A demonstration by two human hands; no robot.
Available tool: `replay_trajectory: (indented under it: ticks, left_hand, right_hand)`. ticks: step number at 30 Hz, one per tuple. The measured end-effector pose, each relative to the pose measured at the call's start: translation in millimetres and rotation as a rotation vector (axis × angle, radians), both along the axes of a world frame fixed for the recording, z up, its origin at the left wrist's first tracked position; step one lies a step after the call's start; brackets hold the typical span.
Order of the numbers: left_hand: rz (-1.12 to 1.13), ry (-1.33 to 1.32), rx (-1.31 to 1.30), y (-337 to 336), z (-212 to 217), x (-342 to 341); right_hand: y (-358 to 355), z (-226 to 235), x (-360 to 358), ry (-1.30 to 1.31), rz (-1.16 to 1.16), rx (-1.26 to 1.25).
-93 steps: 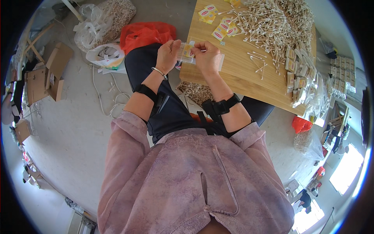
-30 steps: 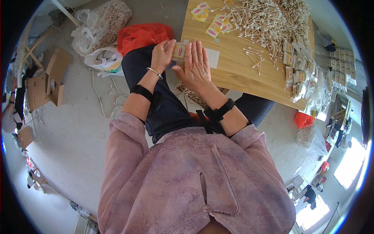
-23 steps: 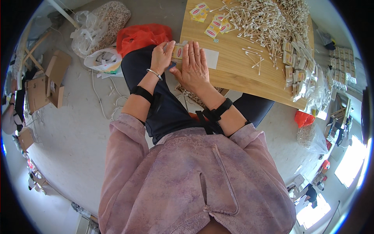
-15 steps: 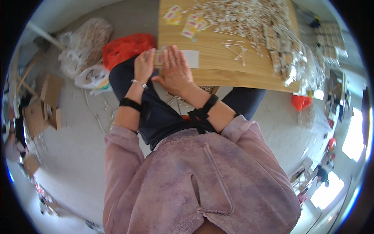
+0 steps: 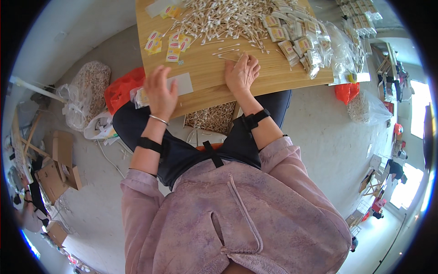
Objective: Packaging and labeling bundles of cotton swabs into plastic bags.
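My left hand (image 5: 160, 93) is at the table's front left edge, its fingers stretched out and the thumb apart. Beside and partly under it lies a small clear packet (image 5: 141, 97) with a yellowish label. A blank white card (image 5: 185, 83) lies flat to the right of that hand. My right hand (image 5: 242, 76) rests on the wooden table (image 5: 205, 75), fingers curled down over a few loose cotton swabs (image 5: 227, 48). A stick shows at its fingers, but the fingertips are mostly hidden.
A heap of cotton swabs (image 5: 223, 20) covers the far table. Filled packets (image 5: 301, 45) pile up at the right, yellow-and-white printed cards (image 5: 173, 48) at the left. A red bag (image 5: 125, 89) hangs by the left edge. A swab-filled box (image 5: 211, 118) is below the table.
My two hands were together over the packet and have parted. The right hand has moved right to the loose swabs, its flat fingers now curled. The whole view has shifted.
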State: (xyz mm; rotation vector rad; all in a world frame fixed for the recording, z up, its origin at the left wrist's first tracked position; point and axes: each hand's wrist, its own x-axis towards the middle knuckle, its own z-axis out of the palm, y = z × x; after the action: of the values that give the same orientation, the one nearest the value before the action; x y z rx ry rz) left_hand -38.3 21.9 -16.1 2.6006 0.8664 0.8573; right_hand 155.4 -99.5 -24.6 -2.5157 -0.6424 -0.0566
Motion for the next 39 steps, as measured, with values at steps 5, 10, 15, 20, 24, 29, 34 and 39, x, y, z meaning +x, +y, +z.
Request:
replay_trajectory:
  ticks: [5, 10, 15, 20, 24, 29, 34, 39]
  left_hand:
    - [-0.073, 0.050, -0.145, -32, -17, 23]
    - [-0.071, 0.013, -0.147, -36, -17, 28]
    - [-0.110, 0.067, -0.175, -35, -13, 30]
    - [-0.129, 0.122, -0.080, -33, -14, 30]
    - [-0.123, 0.067, -0.084, -35, -17, 31]
    - [-0.126, 0.004, -0.111, -35, -15, 30]
    - [-0.138, -0.042, -0.117, -35, -17, 28]
    - [-0.109, -0.068, -0.157, -36, -18, 30]
  right_hand:
    - [10, -15, -10, -0.075, 0.185, 0.090]
    - [13, -14, -36, -0.062, 0.580, 0.203]
    - [28, -11, -23, 0.048, 0.846, 0.271]
    - [60, 1, 36, -0.253, 0.423, 0.153]
    - [58, -8, 40, -0.194, 0.446, 0.089]
    - [38, -9, 11, -0.117, 0.549, 0.117]
    - [17, -7, -12, -0.093, 0.695, 0.166]
    - [11, -10, -18, -0.043, 0.805, 0.243]
